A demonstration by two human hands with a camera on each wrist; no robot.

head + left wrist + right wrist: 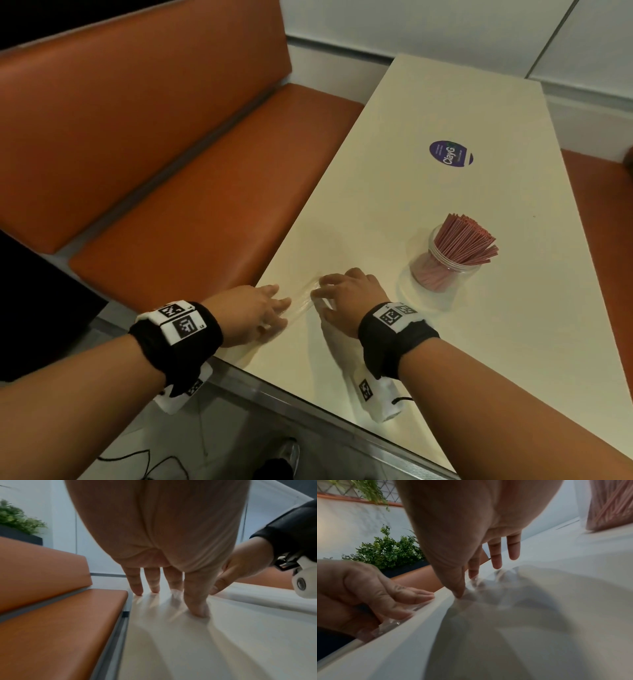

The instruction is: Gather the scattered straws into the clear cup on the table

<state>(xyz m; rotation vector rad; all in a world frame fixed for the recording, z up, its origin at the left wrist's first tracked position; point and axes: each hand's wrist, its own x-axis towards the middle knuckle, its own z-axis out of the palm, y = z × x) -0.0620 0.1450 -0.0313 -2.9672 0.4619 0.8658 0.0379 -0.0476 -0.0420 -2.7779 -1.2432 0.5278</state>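
A clear cup (pixel 442 274) packed with pink straws (pixel 462 240) stands on the cream table (pixel 428 102), right of my hands. The straws (pixel 611 504) show blurred at the right wrist view's top right. A crinkled clear plastic wrapper (pixel 301 303) lies near the table's left edge between my hands. My left hand (pixel 260 308) presses on it with straight fingers (pixel 197 609). My right hand (pixel 346 294) arches over its other end, and thumb and index pinch the bunched film (pixel 496 582). No loose straws are visible on the table.
An orange bench (pixel 171 171) runs along the table's left side. A purple round sticker (pixel 450 154) sits farther back on the tabletop. A green plant (pixel 388 551) stands behind the bench. The table's near edge has a metal rim (pixel 308 404).
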